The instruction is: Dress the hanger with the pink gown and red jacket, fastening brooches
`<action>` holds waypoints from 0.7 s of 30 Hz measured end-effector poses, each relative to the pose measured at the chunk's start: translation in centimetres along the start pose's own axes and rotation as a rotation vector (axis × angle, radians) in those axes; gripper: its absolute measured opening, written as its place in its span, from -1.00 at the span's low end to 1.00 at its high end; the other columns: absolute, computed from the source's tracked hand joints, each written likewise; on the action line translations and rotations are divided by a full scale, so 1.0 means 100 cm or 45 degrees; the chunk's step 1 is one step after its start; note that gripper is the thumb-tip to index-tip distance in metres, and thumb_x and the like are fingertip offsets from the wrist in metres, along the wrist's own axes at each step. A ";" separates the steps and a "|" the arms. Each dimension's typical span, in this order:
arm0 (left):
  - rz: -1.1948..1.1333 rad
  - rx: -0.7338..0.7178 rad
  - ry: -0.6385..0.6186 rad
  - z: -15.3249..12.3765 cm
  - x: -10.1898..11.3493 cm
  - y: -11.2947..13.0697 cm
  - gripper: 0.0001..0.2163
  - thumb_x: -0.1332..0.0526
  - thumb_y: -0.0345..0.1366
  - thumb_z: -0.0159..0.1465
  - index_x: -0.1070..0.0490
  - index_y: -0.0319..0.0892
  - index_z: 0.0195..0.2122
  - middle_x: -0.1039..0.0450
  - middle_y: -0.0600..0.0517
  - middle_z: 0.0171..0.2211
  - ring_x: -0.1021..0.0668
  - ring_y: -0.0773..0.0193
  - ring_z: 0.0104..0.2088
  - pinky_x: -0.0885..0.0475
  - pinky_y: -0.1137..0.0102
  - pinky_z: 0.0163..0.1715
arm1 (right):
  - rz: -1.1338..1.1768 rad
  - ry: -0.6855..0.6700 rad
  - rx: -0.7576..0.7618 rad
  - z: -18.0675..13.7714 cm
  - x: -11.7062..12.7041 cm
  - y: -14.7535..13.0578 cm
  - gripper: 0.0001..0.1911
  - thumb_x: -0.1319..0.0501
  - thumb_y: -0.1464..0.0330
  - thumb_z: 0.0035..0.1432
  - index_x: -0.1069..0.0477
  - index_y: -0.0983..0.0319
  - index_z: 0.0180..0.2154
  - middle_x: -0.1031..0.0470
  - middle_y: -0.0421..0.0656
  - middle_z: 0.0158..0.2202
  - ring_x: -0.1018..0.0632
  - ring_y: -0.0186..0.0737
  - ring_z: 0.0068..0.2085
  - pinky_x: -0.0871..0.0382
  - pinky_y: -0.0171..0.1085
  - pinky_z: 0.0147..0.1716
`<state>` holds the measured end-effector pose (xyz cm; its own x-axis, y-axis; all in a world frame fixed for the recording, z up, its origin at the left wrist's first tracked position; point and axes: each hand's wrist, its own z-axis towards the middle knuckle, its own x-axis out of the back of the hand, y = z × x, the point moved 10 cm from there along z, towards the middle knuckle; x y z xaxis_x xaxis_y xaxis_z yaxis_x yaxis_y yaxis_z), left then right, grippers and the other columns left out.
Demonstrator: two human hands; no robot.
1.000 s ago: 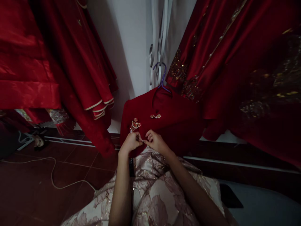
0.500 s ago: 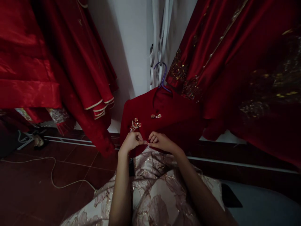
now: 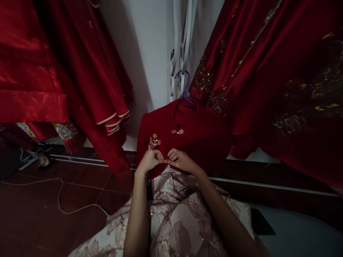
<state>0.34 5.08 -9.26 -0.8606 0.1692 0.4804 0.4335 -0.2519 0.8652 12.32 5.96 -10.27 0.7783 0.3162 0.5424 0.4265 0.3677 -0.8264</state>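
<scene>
A red jacket hangs on a purple hanger in front of me. On its front a jewelled clasp is fastened below the collar, and a beaded brooch sits to the left. Lower down, my left hand and my right hand meet at the jacket's front edge. Both pinch a small beaded clasp between thumb and fingertips, which mostly cover it. Just beneath them spreads a pale skirt with a pinkish floral pattern.
Red garments hang at left, and gold-trimmed red garments at right. A white metal rack stands by the wall. A cable and a shoe lie on the tiled floor. A grey padded surface is at lower right.
My right hand has moved slightly left, bringing its fingertips closer to my left hand's. The jacket and surroundings look the same.
</scene>
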 end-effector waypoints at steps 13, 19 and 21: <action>-0.007 -0.005 -0.017 0.000 -0.001 -0.001 -0.85 -0.30 -0.28 -0.02 -0.41 -0.25 -0.50 -0.46 0.05 -0.53 -0.47 0.40 -0.49 -0.34 0.51 -0.44 | 0.066 -0.029 -0.048 0.000 -0.004 0.004 -0.80 -0.23 0.38 -0.03 -0.33 0.25 -0.29 -0.49 -0.15 -0.40 -0.52 -0.31 -0.34 -0.41 -0.31 -0.33; -0.142 0.022 -0.116 -0.003 -0.008 0.002 -0.86 -0.31 -0.33 -0.04 -0.41 -0.28 -0.49 -0.47 0.04 -0.52 -0.48 0.39 -0.47 -0.37 0.49 -0.40 | 0.119 -0.049 -0.035 -0.002 -0.008 0.001 -0.69 -0.28 0.40 -0.18 -0.28 0.25 -0.31 -0.41 -0.23 -0.46 -0.46 -0.35 -0.40 -0.36 -0.35 -0.38; -0.255 0.035 -0.257 -0.007 -0.019 0.009 -0.78 -0.34 -0.25 -0.04 -0.43 -0.29 -0.45 -0.48 0.01 -0.50 -0.50 0.38 -0.45 -0.39 0.48 -0.37 | 0.157 -0.116 -0.029 -0.005 -0.007 -0.004 -0.69 -0.27 0.45 -0.21 -0.25 0.24 -0.34 -0.38 -0.25 -0.46 -0.43 -0.37 -0.41 -0.33 -0.37 -0.39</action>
<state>2.23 3.83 -9.50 -0.8603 0.3998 0.3162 0.2699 -0.1688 0.9480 11.80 5.18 -10.45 0.7809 0.4359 0.4475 0.3416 0.3018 -0.8901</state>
